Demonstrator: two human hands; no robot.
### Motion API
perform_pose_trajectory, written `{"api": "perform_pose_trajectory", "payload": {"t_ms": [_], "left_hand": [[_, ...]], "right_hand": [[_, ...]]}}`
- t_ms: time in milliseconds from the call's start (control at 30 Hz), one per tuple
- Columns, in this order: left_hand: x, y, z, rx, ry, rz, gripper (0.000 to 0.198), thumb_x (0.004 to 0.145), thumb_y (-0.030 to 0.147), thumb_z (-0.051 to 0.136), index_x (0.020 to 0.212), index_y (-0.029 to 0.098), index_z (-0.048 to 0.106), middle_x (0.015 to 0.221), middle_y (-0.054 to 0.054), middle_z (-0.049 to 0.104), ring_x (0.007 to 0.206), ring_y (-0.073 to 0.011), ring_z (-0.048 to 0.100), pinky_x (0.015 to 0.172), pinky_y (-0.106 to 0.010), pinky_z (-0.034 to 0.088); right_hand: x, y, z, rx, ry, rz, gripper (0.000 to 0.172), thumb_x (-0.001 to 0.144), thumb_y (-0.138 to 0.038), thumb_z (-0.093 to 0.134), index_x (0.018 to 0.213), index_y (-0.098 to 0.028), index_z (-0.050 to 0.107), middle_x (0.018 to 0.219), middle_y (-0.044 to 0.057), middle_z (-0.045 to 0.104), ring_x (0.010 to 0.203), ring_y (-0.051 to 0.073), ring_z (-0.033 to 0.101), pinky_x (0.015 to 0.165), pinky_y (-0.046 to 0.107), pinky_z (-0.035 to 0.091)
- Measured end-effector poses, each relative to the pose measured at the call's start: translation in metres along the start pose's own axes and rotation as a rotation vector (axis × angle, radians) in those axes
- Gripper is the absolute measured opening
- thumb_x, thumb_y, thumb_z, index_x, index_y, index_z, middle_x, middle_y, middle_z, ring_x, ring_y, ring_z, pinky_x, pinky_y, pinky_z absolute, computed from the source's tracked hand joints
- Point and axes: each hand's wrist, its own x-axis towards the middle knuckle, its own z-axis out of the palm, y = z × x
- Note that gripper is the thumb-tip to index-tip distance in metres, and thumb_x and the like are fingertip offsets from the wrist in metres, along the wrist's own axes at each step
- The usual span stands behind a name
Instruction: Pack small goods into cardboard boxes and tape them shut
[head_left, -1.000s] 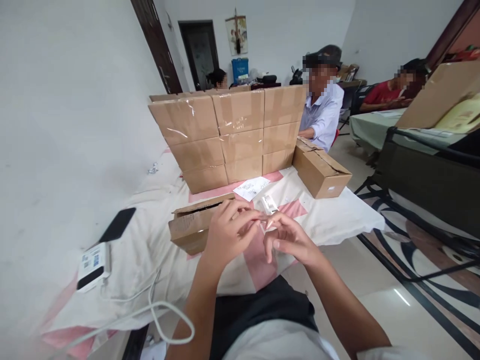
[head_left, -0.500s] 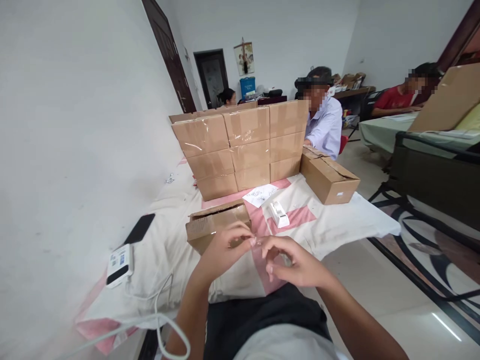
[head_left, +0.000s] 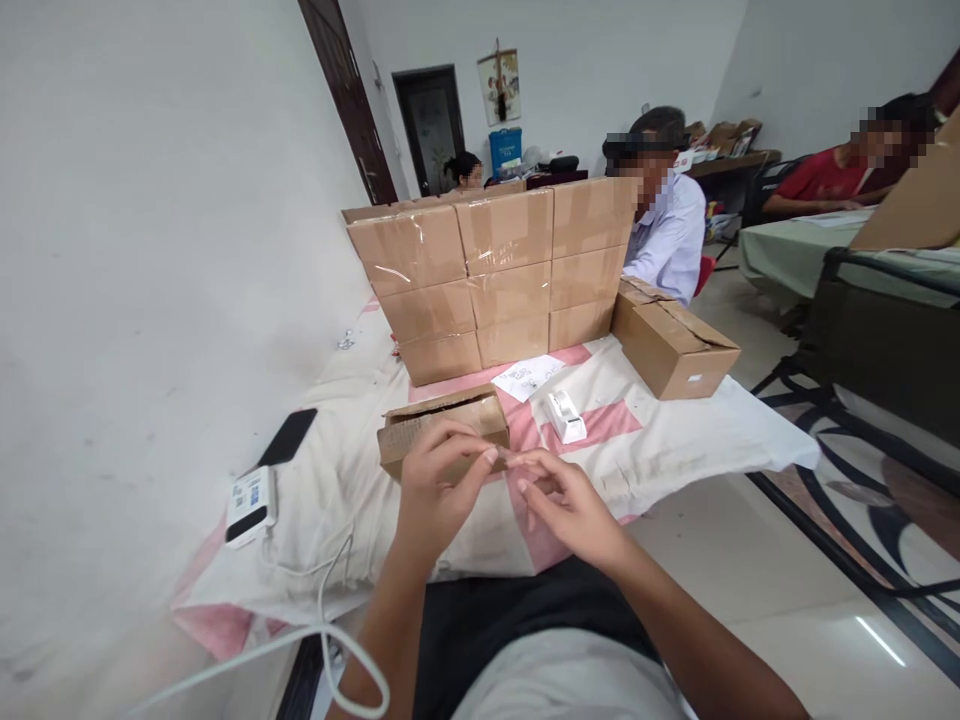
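Between finger and thumb, my left hand point(head_left: 439, 480) is closed on a small see-through piece of clear tape point(head_left: 502, 455). The outstretched fingertips of my right hand point(head_left: 566, 500) touch the other end of the tape; its thumb stands apart from them, below. Both hands are over the near edge of the cloth-covered table. Just beyond my left hand sits a small cardboard box point(head_left: 450, 410), with a dark slit along its top and its lower front partly hidden. A white tape dispenser point(head_left: 566, 418) rests beyond my right hand.
A wall of stacked cardboard boxes point(head_left: 506, 275) stands at the back, with a longer carton point(head_left: 679, 345) at right. White paper point(head_left: 527, 377) lies before the stack. A phone point(head_left: 289, 437), white device point(head_left: 251, 505) and cable point(head_left: 326, 625) are at left. Other people sit beyond.
My right thumb has come nearer its fingers, and the right hand has turned slightly. Both hands stay together at the tape. The whole view has shifted slightly.
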Motion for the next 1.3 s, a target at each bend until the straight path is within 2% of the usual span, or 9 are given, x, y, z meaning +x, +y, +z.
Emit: {"api": "perform_pose_trajectory", "payload": {"t_ms": [267,367,467,567,667,767,867,1000,1300], "left_hand": [[-0.022,-0.008,0.003,0.161,0.081,0.202,0.018,0.085,0.01,0.072,0.095,0.025,0.071,0.09,-0.002,0.068,0.08,-0.0159,0.065,0.074,-0.033,0.051],[-0.024,-0.008,-0.009,0.08,0.287,0.195,0.017,0.085,0.007,0.07,0.093,0.023,0.068,0.086,-0.001,0.066,0.076,-0.0158,0.064,0.069,-0.032,0.051],[-0.021,-0.017,-0.027,0.101,0.49,0.169,0.018,0.084,0.006,0.071,0.092,0.022,0.068,0.083,-0.001,0.064,0.076,-0.0158,0.062,0.068,-0.031,0.05],[-0.017,-0.036,-0.043,0.087,0.335,0.057,0.013,0.087,0.01,0.071,0.089,0.022,0.068,0.08,0.0,0.064,0.076,-0.0153,0.061,0.07,-0.03,0.049],[-0.017,-0.055,-0.053,0.059,0.103,-0.126,0.008,0.091,0.016,0.069,0.086,0.022,0.066,0.084,-0.001,0.065,0.081,-0.015,0.062,0.074,-0.03,0.05],[-0.015,-0.067,-0.06,0.099,-0.045,-0.24,0.008,0.094,0.02,0.067,0.086,0.022,0.065,0.089,-0.001,0.067,0.086,-0.0145,0.063,0.078,-0.028,0.05],[-0.01,-0.075,-0.064,0.129,-0.095,-0.286,0.009,0.095,0.022,0.066,0.085,0.022,0.065,0.09,-0.001,0.067,0.087,-0.0143,0.063,0.079,-0.028,0.049],[-0.001,-0.09,-0.066,0.131,-0.117,-0.324,0.008,0.094,0.022,0.065,0.086,0.022,0.066,0.091,-0.002,0.067,0.089,-0.0144,0.063,0.082,-0.028,0.05],[0.015,-0.123,-0.053,0.054,-0.215,-0.489,0.008,0.093,0.027,0.067,0.086,0.023,0.069,0.093,-0.001,0.07,0.088,-0.0156,0.064,0.078,-0.029,0.049]], "right_hand": [[0.022,0.016,0.024,0.241,0.018,0.078,0.024,0.095,-0.042,0.063,0.108,-0.023,0.064,0.115,0.006,0.072,0.046,0.007,0.057,0.043,0.025,0.052],[0.026,0.036,0.024,0.177,0.071,0.216,0.03,0.09,-0.04,0.068,0.113,-0.022,0.059,0.122,0.009,0.071,0.043,0.006,0.056,0.04,0.024,0.05],[0.025,0.057,0.02,0.113,0.119,0.314,0.031,0.088,-0.038,0.067,0.11,-0.02,0.057,0.105,0.008,0.075,0.044,0.008,0.055,0.037,0.023,0.045],[0.025,0.059,0.014,-0.009,0.136,0.217,0.021,0.09,-0.038,0.063,0.099,-0.02,0.061,0.091,0.006,0.075,0.055,0.013,0.063,0.043,0.024,0.047],[0.037,0.043,0.008,-0.254,0.168,-0.073,0.013,0.094,-0.033,0.06,0.092,-0.021,0.065,0.088,0.006,0.075,0.079,0.02,0.071,0.066,0.031,0.056],[0.061,0.025,0.005,-0.51,0.172,-0.397,0.011,0.096,-0.024,0.057,0.096,-0.022,0.067,0.099,0.007,0.077,0.094,0.023,0.071,0.088,0.04,0.056],[0.092,0.013,0.01,-0.776,0.104,-0.563,0.02,0.098,-0.023,0.055,0.112,-0.019,0.069,0.125,0.01,0.074,0.122,0.028,0.064,0.107,0.049,0.048],[0.124,0.012,0.023,-1.062,-0.055,-0.574,0.045,0.103,-0.033,0.05,0.141,-0.011,0.059,0.154,0.013,0.055,0.148,0.033,0.043,0.125,0.058,0.027],[0.135,0.028,0.031,-1.154,-0.177,-0.453,0.054,0.106,-0.043,0.045,0.148,-0.01,0.056,0.157,0.014,0.05,0.148,0.033,0.043,0.128,0.061,0.021]]}}
